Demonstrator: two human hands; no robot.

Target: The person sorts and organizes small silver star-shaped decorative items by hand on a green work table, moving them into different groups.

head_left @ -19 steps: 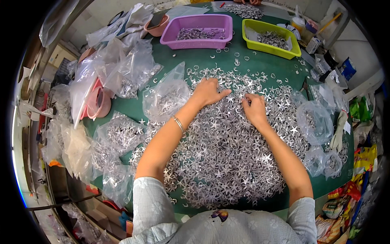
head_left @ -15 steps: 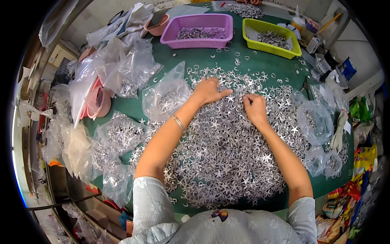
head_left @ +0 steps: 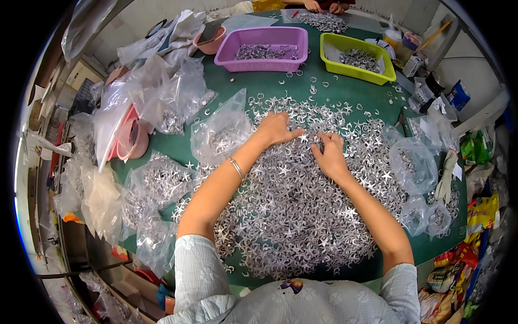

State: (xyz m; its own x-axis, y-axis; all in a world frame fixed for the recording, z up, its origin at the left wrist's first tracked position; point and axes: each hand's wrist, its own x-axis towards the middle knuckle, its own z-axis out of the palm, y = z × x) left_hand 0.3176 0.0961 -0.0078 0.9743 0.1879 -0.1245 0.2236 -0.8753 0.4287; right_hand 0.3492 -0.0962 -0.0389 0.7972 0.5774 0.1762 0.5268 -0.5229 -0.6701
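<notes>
A wide heap of small silver metal pieces (head_left: 297, 216), star-shaped, ring-shaped and crescent-shaped, covers the middle of the green table. My left hand (head_left: 276, 129) lies on the far part of the heap. Its thumb stretches out to the right, apart from the fingers, whose tips are partly hidden among the pieces. Just right of it, my right hand (head_left: 330, 157) rests on the pieces with thumb and fingers apart. Neither hand shows a piece held in it. A silver bracelet (head_left: 236, 168) circles my left wrist.
A purple basin (head_left: 261, 66) and a yellow-green basin (head_left: 356, 73) with silver pieces stand beyond the heap. Clear plastic bags (head_left: 221, 132) flank it, some holding pieces. A pink container (head_left: 132, 143) stands left. Another person's hands (head_left: 324, 6) work at the far edge.
My right hand has moved slightly left and nearer me, and its fingers have spread from a closed pose. My left hand has shifted slightly nearer me. The other person's hands show more.
</notes>
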